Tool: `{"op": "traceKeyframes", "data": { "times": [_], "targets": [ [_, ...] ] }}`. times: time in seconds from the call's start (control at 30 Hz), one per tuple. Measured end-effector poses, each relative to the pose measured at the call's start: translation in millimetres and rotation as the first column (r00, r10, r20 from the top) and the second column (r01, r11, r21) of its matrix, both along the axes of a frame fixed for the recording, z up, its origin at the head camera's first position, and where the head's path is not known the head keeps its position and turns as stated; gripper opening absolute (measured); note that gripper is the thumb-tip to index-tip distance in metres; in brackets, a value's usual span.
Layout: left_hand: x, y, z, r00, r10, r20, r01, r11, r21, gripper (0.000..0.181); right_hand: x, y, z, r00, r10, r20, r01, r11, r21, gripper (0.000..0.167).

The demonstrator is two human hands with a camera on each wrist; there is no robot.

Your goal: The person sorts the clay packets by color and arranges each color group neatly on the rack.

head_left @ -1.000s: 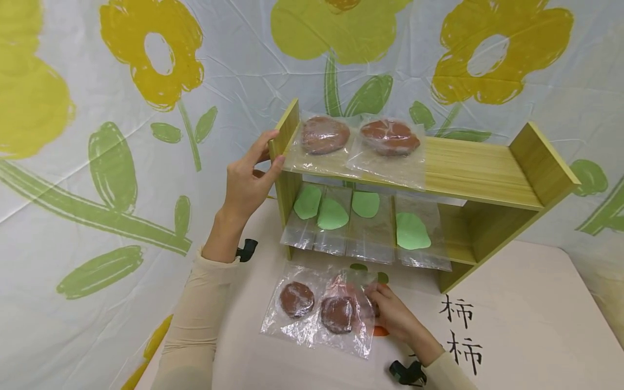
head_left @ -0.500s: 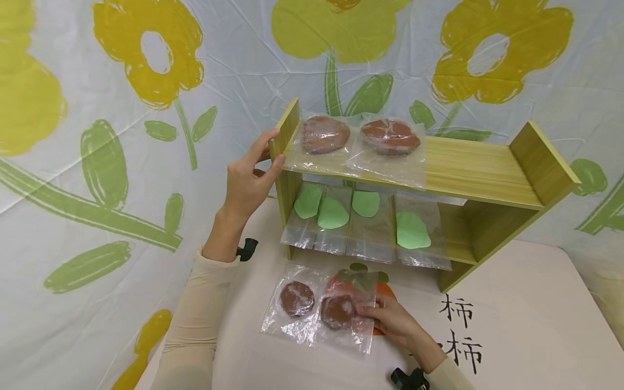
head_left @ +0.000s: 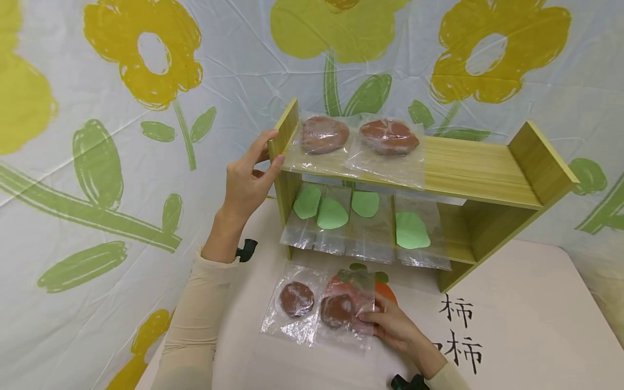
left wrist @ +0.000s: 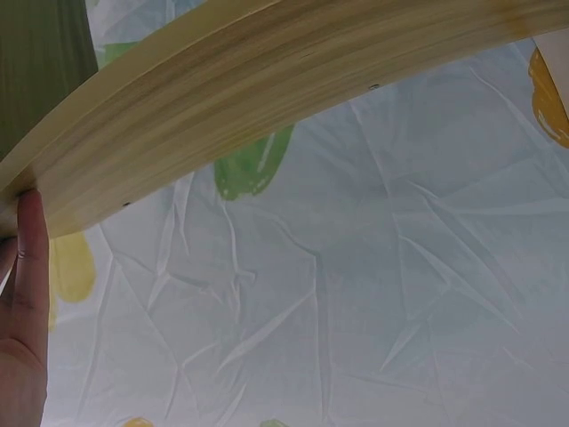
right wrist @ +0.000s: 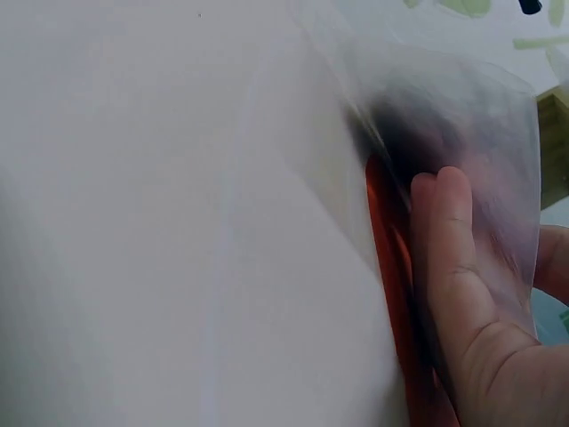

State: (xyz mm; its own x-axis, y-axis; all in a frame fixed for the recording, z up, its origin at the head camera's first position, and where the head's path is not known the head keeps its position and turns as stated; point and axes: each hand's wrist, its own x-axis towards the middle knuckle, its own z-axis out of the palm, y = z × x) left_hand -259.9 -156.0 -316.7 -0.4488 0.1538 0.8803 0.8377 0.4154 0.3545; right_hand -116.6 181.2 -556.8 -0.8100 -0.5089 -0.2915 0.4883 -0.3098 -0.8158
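Note:
My left hand (head_left: 246,181) grips the upper left side panel of a small wooden shelf (head_left: 482,170), thumb in front and fingers round the outer edge. In the left wrist view its finger (left wrist: 31,258) touches the wooden panel (left wrist: 267,98). My right hand (head_left: 397,327) pinches the right edge of a clear plastic bag (head_left: 353,338) holding a brown round disc (head_left: 336,311). Seen from the right wrist, the bag (right wrist: 507,98) is lifted at this side, with fingers (right wrist: 453,231) against it. Left of it lies another bagged brown disc (head_left: 297,299).
Two bagged brown lumps (head_left: 325,135) lie on the top board's left half. Several bags with green pieces (head_left: 333,213) overhang the lower board. Under the right bag the white tabletop (head_left: 526,325) bears an orange fruit print (head_left: 387,293). A flowered cloth (head_left: 234,70) hangs behind.
My right hand has shifted slightly left and taken the bag's right edge between thumb and fingers; the orange print shows more. The left hand and shelf have stayed in place.

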Motion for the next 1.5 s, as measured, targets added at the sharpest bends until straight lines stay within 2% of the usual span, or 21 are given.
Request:
{"op": "traceKeyframes", "data": {
  "times": [0.13, 0.33, 0.67, 0.9, 1.07, 1.23, 1.5],
  "targets": [
    [-0.8, -0.2, -1.1, 1.0, -0.002, -0.005, 0.002, 1.0, 0.0, 0.043, 1.4, 1, -1.1, 1.0, -0.005, 0.014, 0.006, 1.0, -0.017, 0.067],
    [-1.3, -0.5, -2.1, 1.0, 0.0, -0.012, 0.0, 1.0, 0.005, 0.045, 3.5, 2, 1.7, 1.0, -0.014, -0.002, 0.014, 1.0, 0.01, 0.074],
    [-0.4, -1.0, -0.8, 1.0, -0.006, -0.012, 0.006, 1.0, 0.003, 0.045, 8.9, 7, 7.7, 0.994, 0.003, -0.112, 0.001, 0.999, 0.034, 0.073],
    [-1.2, -1.6, -1.5, 1.0, -0.019, -0.008, 0.02, 1.0, 0.009, 0.045, 16.6, 6, 19.5, 0.979, 0.023, -0.204, 0.014, 0.984, 0.178, 0.072],
    [-0.2, -1.0, -0.6, 1.0, -0.015, -0.004, 0.015, 1.0, 0.005, 0.046, 21.4, 3, 32.2, 0.946, 0.093, -0.312, -0.017, 0.971, 0.24, 0.062],
    [-0.5, -0.5, -0.6, 1.0, -0.012, -0.008, 0.012, 1.0, 0.007, 0.046, 25.4, 0, 44.4, 0.878, 0.183, -0.443, -0.082, 0.968, 0.237, 0.059],
    [-0.7, 0.2, -0.4, 1.0, -0.01, -0.018, 0.01, 1.0, 0.001, 0.046, 31.8, -1, 76.0, 0.815, 0.226, -0.534, -0.087, 0.958, 0.273, 0.048]
  ]
}}
